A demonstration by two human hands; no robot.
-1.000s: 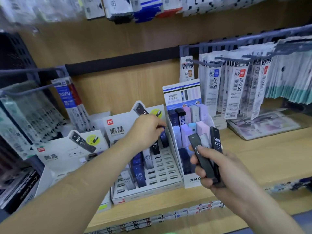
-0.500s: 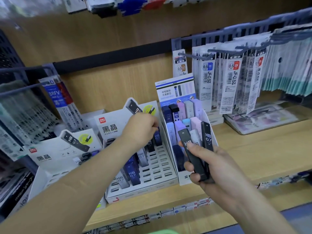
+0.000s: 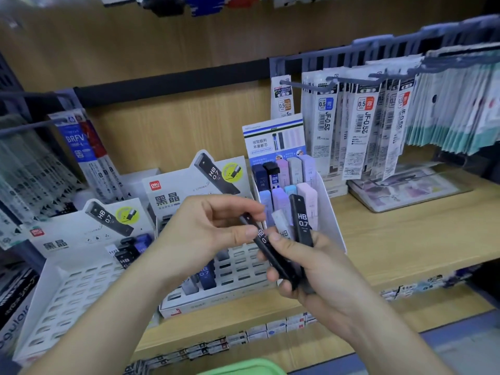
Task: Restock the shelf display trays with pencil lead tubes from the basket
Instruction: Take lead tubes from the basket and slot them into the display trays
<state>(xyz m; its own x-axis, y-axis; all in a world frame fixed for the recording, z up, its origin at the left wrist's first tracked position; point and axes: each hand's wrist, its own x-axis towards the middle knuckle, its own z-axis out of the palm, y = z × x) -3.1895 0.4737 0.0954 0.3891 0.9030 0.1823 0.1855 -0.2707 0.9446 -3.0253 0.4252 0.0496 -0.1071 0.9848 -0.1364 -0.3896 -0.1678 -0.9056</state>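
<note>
My left hand (image 3: 205,234) pinches the top of a black lead tube (image 3: 266,251), which my right hand (image 3: 313,277) grips together with a second tube (image 3: 302,223), both in front of the white display tray (image 3: 232,269).

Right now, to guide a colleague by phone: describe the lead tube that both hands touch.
On the wooden shelf, find the middle white slotted tray. Before it, the right hand holds two black tubes marked HB. Yours is the tilted tube, its top pinched by the left hand; the upright tube beside it is touched by the right hand alone.
</note>
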